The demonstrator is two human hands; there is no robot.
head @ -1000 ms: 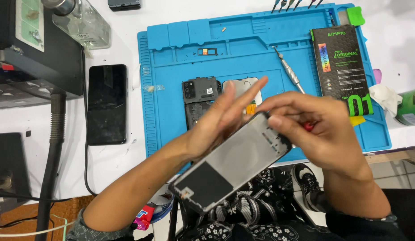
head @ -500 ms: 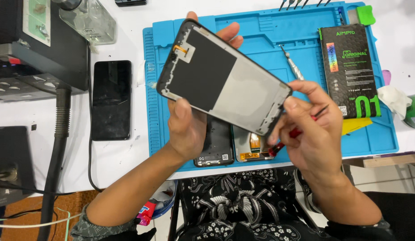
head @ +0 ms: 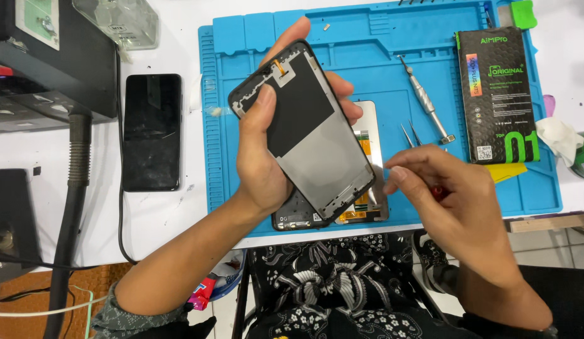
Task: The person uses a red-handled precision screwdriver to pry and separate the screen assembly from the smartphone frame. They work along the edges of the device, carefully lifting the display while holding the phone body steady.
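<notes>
My left hand (head: pixel 260 163) grips a phone screen assembly (head: pixel 311 132) from the side, its black and grey back facing me, held tilted above the blue work mat (head: pixel 392 37). My right hand (head: pixel 458 207) is to the right of the assembly and apart from it, fingers curled around a small red-handled tool (head: pixel 437 191) that is mostly hidden. Under the assembly a dismantled phone body (head: pixel 292 216) and a second panel with an orange flex cable (head: pixel 367 154) lie on the mat.
A screwdriver (head: pixel 425 100) and tweezers (head: pixel 410 135) lie on the mat beside a black product box (head: pixel 498 94). A dark phone (head: pixel 152 132) rests on the white table left of the mat. A black machine (head: pixel 47 56) and thick hose (head: pixel 72 207) stand at the left.
My left hand has turned the screen assembly more upright and taken it by the side. My right hand has let go of its lower corner and drawn away to the right.
</notes>
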